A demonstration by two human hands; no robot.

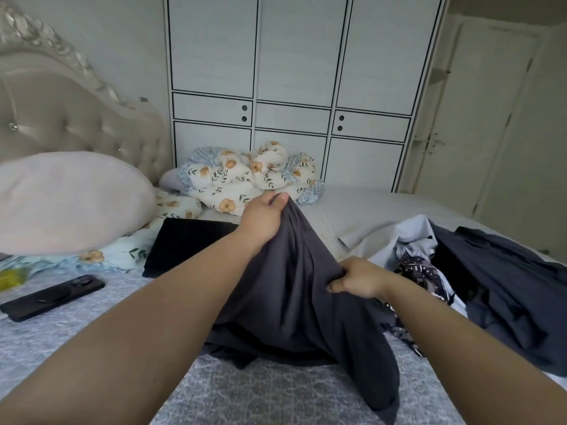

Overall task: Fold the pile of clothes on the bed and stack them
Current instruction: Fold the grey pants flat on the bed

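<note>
A dark grey garment [300, 296] hangs lifted over the middle of the bed [270, 391]. My left hand [264, 216] pinches its top edge, raised toward the far side. My right hand [356, 279] grips a bunched fold of the same garment lower and to the right. The garment's lower part trails onto the bedspread. A folded black garment [181, 246] lies flat behind my left forearm. An unfolded pile of clothes [478, 280], dark navy, pale blue and a patterned piece, sits at the right.
A black phone [52, 297] lies on the bed at the left. A large pale pink pillow [70, 200] leans on the tufted headboard [61, 115]. A floral duvet [245, 176] is bunched at the far side. White wardrobes [291, 72] and a door [478, 124] stand behind.
</note>
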